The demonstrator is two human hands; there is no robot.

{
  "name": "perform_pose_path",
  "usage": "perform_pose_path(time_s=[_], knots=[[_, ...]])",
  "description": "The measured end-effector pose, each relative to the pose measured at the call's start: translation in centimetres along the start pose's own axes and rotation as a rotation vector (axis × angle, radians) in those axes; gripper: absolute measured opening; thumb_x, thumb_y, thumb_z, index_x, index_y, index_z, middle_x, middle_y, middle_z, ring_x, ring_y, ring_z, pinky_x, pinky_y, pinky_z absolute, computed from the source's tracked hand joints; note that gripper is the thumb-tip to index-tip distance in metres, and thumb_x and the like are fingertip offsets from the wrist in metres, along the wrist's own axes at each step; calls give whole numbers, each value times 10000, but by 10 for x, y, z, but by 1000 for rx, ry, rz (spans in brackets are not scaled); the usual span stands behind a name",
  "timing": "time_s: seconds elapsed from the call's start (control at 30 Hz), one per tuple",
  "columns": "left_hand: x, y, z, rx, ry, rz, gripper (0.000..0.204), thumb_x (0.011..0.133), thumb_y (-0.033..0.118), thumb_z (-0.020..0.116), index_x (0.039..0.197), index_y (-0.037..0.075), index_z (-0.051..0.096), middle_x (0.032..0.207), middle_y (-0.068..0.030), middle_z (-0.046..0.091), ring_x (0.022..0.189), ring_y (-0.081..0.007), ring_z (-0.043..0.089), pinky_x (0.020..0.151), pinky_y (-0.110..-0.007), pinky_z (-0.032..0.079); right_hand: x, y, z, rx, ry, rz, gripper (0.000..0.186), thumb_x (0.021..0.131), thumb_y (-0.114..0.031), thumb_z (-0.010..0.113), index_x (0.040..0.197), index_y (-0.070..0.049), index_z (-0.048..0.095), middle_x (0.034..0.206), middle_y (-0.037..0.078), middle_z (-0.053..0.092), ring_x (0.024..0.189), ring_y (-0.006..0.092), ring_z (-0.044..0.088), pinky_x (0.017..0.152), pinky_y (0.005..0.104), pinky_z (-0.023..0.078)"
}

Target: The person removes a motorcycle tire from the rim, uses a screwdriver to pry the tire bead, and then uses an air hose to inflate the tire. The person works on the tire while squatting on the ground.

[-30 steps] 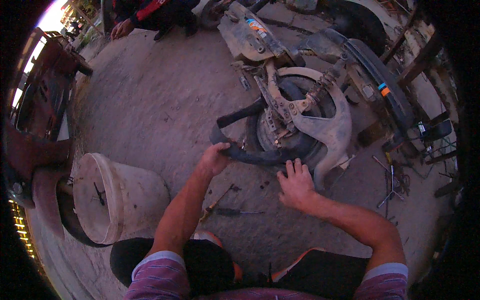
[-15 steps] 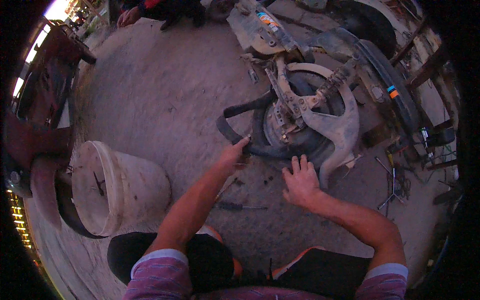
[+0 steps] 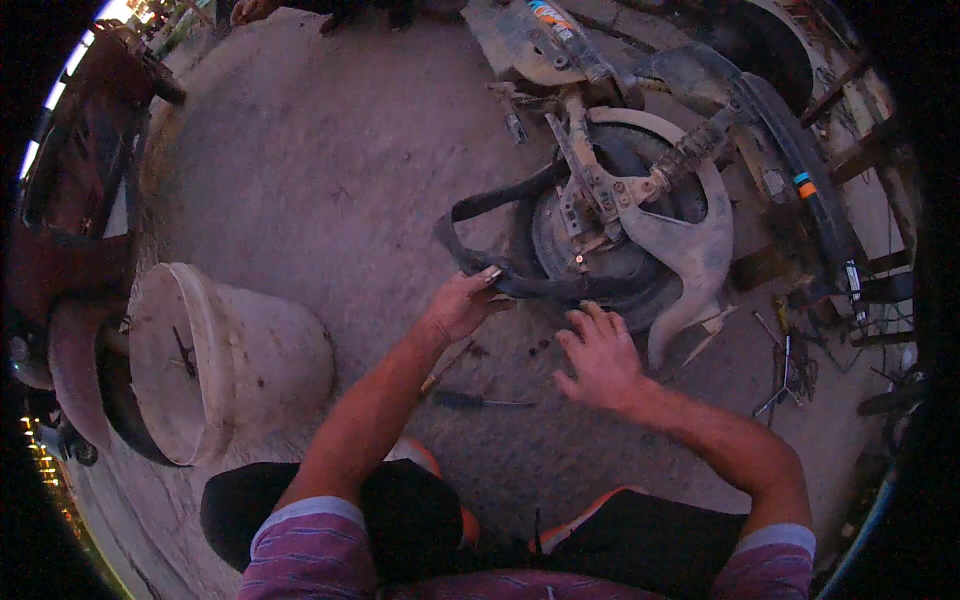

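A motor scooter's rear wheel (image 3: 553, 238) lies on the dirt with its dusty swingarm (image 3: 690, 245) across it. From the wheel's left side a slack black inner tube (image 3: 505, 200) sticks out in a loop. My left hand (image 3: 465, 305) grips the near part of this tube, thumb on top, at the loop's lower end. To the right, my right hand (image 3: 603, 360) is open, palm down, its fingertips at the near edge of the tyre (image 3: 625, 297). What the fingertips touch underneath is hidden.
A screwdriver (image 3: 470, 400) lies on the ground between my knees and the wheel. At left a dirty white bucket (image 3: 275, 345) lies on its side. A three-armed wrench (image 3: 787, 375) lies at right, near the scooter's long body panel (image 3: 815, 205). A person's dark-clothed legs show at the top.
My left hand has shifted slightly left with its grip on the tube. My right hand's fingers have bent more at the tyre edge. The whole view has shifted a little.
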State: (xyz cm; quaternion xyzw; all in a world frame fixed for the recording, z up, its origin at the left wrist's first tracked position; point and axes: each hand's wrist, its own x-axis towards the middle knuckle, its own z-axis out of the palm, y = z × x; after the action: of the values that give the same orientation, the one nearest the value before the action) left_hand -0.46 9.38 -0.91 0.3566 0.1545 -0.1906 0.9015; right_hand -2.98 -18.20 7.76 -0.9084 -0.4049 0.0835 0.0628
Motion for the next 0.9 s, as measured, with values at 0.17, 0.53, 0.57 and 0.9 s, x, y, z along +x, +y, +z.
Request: perform_pose_path(time_s=[0.17,0.53,0.57,0.9], knots=[[-7,3,6,-31,-122,-1,268,970,207,633,1195,62,645,1204,-73,683,1143,-266,626,989,-527,452,24,-25,17,752,-148,296,624,856,-516,685,1253,-36,640,1332,215,578,1278,342,517,1050,490,411],[-15,7,1,59,-158,-70,340,952,264,668,1208,43,628,1184,-108,691,1111,-285,646,1013,-523,473,99,-41,62,2047,344,1052,552,907,-466,711,1204,-8,630,1108,69,654,991,191,596,843,365,478],[-14,6,0,81,-157,-77,353,952,290,670,1203,46,631,1184,-106,691,1107,-285,646,1011,-525,471,97,-42,67,2006,379,1055,632,891,-496,716,1244,16,602,1172,98,633,1034,214,589,887,380,473],[-2,-4,8,220,131,-112,342,962,391,637,1101,80,668,1044,-54,700,968,-219,633,838,-428,483,78,-37,81,1953,471,927,441,908,-412,737,1087,-12,682,1010,21,665,855,140,611,733,322,488]])
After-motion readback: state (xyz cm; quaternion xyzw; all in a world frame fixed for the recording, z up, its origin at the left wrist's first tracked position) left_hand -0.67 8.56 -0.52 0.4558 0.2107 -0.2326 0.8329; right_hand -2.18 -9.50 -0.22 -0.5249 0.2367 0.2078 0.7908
